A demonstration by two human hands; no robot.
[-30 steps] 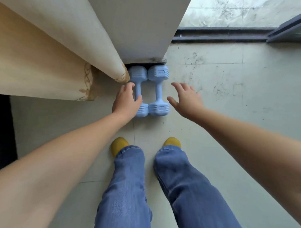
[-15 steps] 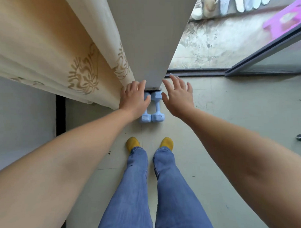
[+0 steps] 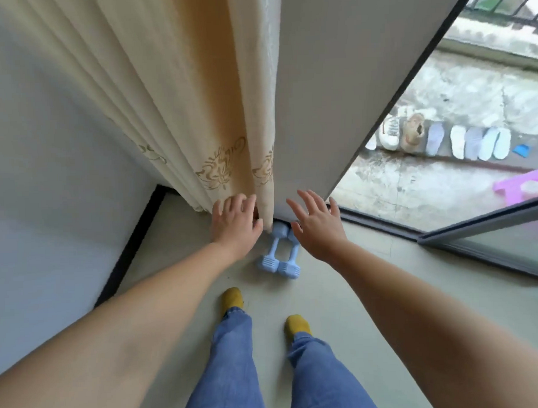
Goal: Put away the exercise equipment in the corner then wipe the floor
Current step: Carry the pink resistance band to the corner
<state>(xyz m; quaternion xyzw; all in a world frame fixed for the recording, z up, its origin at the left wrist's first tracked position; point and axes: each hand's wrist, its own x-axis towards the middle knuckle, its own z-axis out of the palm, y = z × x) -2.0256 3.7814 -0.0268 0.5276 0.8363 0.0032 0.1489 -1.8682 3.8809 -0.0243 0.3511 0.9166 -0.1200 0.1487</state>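
Head view: two pale-blue plastic-coated dumbbells (image 3: 280, 253) lie beside the cream curtain (image 3: 203, 114); left hand (image 3: 236, 226) and right hand (image 3: 317, 229) hover open-fingered, empty. Probably heavy, rigid; grip handles.

Cream curtain (image 3: 179, 115), white wall (image 3: 46, 150), pale floor (image 3: 371, 291), glass door (image 3: 491, 245)

No text, label, brand, number or sign can be read anywhere here. The 2 blue dumbbells (image 3: 280, 255) on the floor by the wall show only ribbed ends, with any marking too blurred to make out. The curtain (image 3: 197, 114) bears a gold floral pattern, not lettering.
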